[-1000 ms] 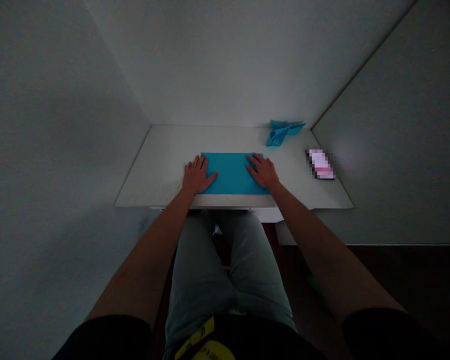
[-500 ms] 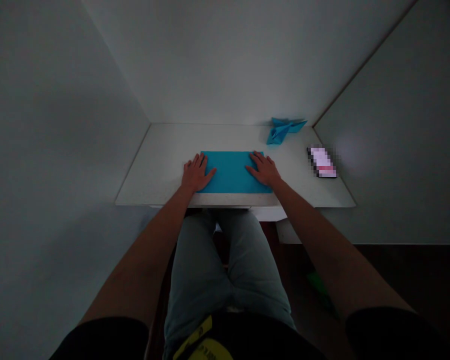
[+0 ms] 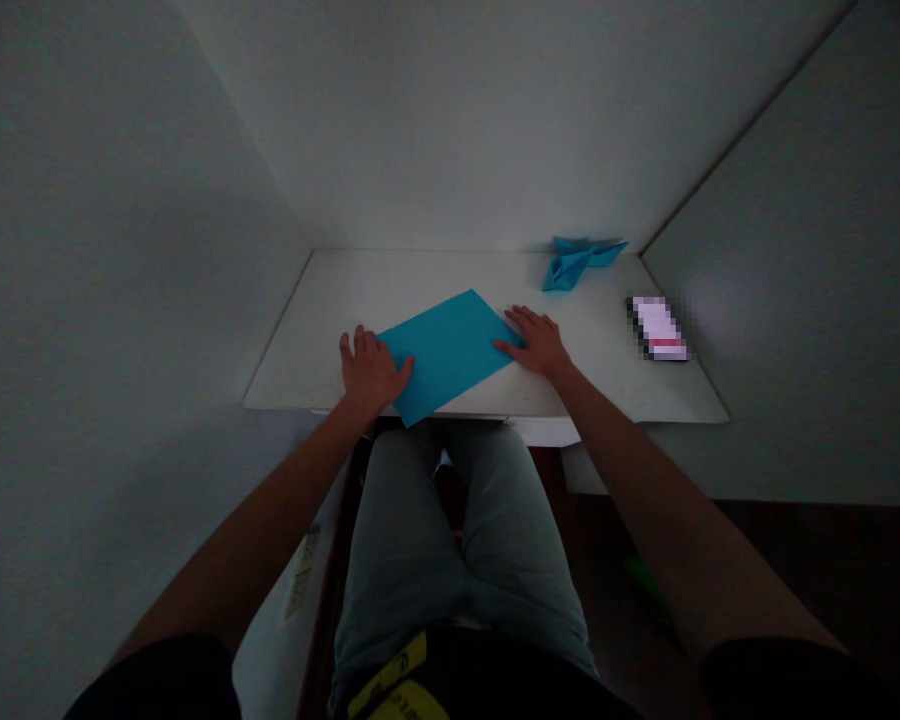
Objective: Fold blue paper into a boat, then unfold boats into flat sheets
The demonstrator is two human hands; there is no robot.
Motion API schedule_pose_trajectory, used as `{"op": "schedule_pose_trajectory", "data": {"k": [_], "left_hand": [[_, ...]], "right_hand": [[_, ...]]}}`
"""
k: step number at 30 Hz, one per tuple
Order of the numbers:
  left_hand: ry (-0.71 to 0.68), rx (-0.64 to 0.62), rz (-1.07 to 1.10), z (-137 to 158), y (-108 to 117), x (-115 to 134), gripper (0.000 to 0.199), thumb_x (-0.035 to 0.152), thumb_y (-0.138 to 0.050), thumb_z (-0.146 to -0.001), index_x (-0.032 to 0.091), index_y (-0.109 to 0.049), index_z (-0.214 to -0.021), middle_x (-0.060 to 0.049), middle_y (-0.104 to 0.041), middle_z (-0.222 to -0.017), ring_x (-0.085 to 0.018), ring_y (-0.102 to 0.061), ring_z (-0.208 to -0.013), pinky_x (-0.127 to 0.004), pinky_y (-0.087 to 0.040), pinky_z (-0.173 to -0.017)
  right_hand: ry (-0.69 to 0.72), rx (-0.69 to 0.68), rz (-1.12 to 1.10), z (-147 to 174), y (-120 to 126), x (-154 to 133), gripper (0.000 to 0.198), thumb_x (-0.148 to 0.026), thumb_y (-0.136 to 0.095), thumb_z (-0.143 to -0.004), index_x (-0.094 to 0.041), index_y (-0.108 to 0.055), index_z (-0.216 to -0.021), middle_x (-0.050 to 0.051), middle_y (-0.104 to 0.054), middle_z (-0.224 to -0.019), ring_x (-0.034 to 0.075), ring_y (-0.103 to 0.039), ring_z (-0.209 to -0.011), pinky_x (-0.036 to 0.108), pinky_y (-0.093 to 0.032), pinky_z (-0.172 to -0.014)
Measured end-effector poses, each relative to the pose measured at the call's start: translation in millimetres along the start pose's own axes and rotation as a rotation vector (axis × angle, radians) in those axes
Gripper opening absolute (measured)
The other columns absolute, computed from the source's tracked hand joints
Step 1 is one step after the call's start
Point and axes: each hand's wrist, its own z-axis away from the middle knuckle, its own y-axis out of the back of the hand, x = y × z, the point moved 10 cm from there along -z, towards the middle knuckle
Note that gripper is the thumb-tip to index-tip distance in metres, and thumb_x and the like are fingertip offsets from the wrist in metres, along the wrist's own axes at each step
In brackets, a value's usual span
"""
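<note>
A flat sheet of blue paper [image 3: 450, 350] lies turned at a slant on the white table, its near left corner jutting slightly over the front edge. My left hand [image 3: 371, 372] rests at the sheet's left end, fingers spread, with the thumb on the paper. At the right end, my right hand [image 3: 536, 342] is also spread, its thumb touching the right corner while the other fingers are beyond the paper's edge. Neither hand grips anything.
A folded blue paper shape [image 3: 577, 262] sits at the back right of the white table [image 3: 307, 340], close to the wall. A phone with a lit, blurred screen [image 3: 658, 328] lies near the right edge. Walls enclose the table at the back and sides.
The blue sheet has turned counter-clockwise from lying square to a slant; its right end went away from me and its left end came nearer. My left hand shifted left and slightly nearer.
</note>
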Motion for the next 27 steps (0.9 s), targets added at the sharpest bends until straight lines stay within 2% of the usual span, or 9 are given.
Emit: {"op": "schedule_pose_trajectory", "data": {"k": [3,6,8,10,13,17,19,23,27], "left_hand": [[-0.240,-0.040,0.081,-11.2,-3.4,33.2,0.074,0.058,-0.050,-0.108,0.008,-0.057,-0.162,-0.024,-0.049,-0.176,-0.042,-0.031,-0.172,-0.064,-0.017,-0.142],[-0.553,-0.207,0.173,-11.4,-23.5,75.3,0.070,0.050,-0.048,-0.110,0.016,-0.050,-0.171,-0.013,-0.042,-0.184,-0.033,-0.025,-0.176,-0.052,-0.023,-0.143],[-0.590,-0.265,0.193,-9.1,-35.4,88.4,0.070,0.051,-0.043,-0.113,0.021,-0.045,-0.176,-0.008,-0.037,-0.187,-0.031,-0.024,-0.177,-0.051,-0.021,-0.144],[-0.476,-0.243,0.185,-9.3,-41.3,87.7,0.072,0.053,-0.039,-0.114,0.022,-0.039,-0.179,-0.007,-0.032,-0.188,-0.031,-0.022,-0.177,-0.053,-0.018,-0.145],[-0.193,-0.172,0.160,-7.6,-41.4,67.5,0.077,0.057,-0.034,-0.115,0.017,-0.034,-0.181,-0.011,-0.026,-0.190,-0.034,-0.018,-0.178,-0.059,-0.016,-0.144],[0.129,-0.120,0.134,-6.9,-35.4,17.5,0.081,0.058,-0.033,-0.113,0.013,-0.031,-0.181,-0.017,-0.022,-0.190,-0.039,-0.016,-0.178,-0.066,-0.016,-0.142],[0.212,-0.105,0.130,-9.3,-31.8,-11.1,0.082,0.058,-0.032,-0.113,0.012,-0.031,-0.181,-0.019,-0.023,-0.190,-0.039,-0.017,-0.178,-0.067,-0.016,-0.142],[0.276,-0.079,0.129,-11.9,-24.5,-63.6,0.083,0.058,-0.033,-0.112,0.011,-0.034,-0.180,-0.019,-0.026,-0.188,-0.040,-0.021,-0.177,-0.068,-0.017,-0.141],[0.337,-0.074,0.103,-8.2,-21.9,-98.5,0.083,0.057,-0.032,-0.112,0.010,-0.034,-0.179,-0.019,-0.027,-0.188,-0.039,-0.022,-0.176,-0.067,-0.018,-0.141]], "right_hand": [[0.017,0.012,0.008,1.2,2.8,-2.5,0.073,-0.070,-0.059,-0.106,-0.029,-0.058,-0.167,0.012,-0.051,-0.178,0.038,-0.043,-0.168,0.070,-0.027,-0.137],[0.031,0.010,0.013,2.3,4.8,-5.3,0.069,-0.070,-0.058,-0.107,-0.029,-0.063,-0.162,0.012,-0.053,-0.177,0.037,-0.045,-0.167,0.069,-0.028,-0.137],[0.018,0.018,0.020,2.3,6.5,-5.2,0.072,-0.071,-0.055,-0.108,-0.027,-0.060,-0.164,0.013,-0.053,-0.177,0.037,-0.046,-0.166,0.068,-0.029,-0.137],[-0.001,0.028,0.024,1.9,8.2,-4.2,0.076,-0.073,-0.050,-0.109,-0.024,-0.055,-0.167,0.015,-0.053,-0.176,0.037,-0.046,-0.165,0.065,-0.030,-0.137],[-0.013,0.029,0.022,1.7,8.7,-2.8,0.081,-0.075,-0.047,-0.108,-0.022,-0.051,-0.169,0.016,-0.053,-0.176,0.037,-0.047,-0.164,0.063,-0.032,-0.137],[0.004,0.042,0.009,2.7,9.4,-1.6,0.084,-0.078,-0.049,-0.105,-0.020,-0.052,-0.167,0.018,-0.055,-0.173,0.040,-0.050,-0.161,0.064,-0.035,-0.135],[0.003,0.063,-0.006,2.9,10.7,0.4,0.083,-0.076,-0.050,-0.105,-0.019,-0.053,-0.166,0.020,-0.057,-0.171,0.041,-0.052,-0.159,0.064,-0.038,-0.132],[0.010,0.089,-0.026,1.4,11.5,2.4,0.079,-0.070,-0.053,-0.104,-0.019,-0.055,-0.164,0.021,-0.059,-0.169,0.042,-0.054,-0.157,0.064,-0.042,-0.129],[0.009,0.124,-0.040,2.1,14.5,2.3,0.076,-0.069,-0.054,-0.104,-0.017,-0.059,-0.159,0.022,-0.062,-0.165,0.041,-0.057,-0.153,0.060,-0.046,-0.127]]}}
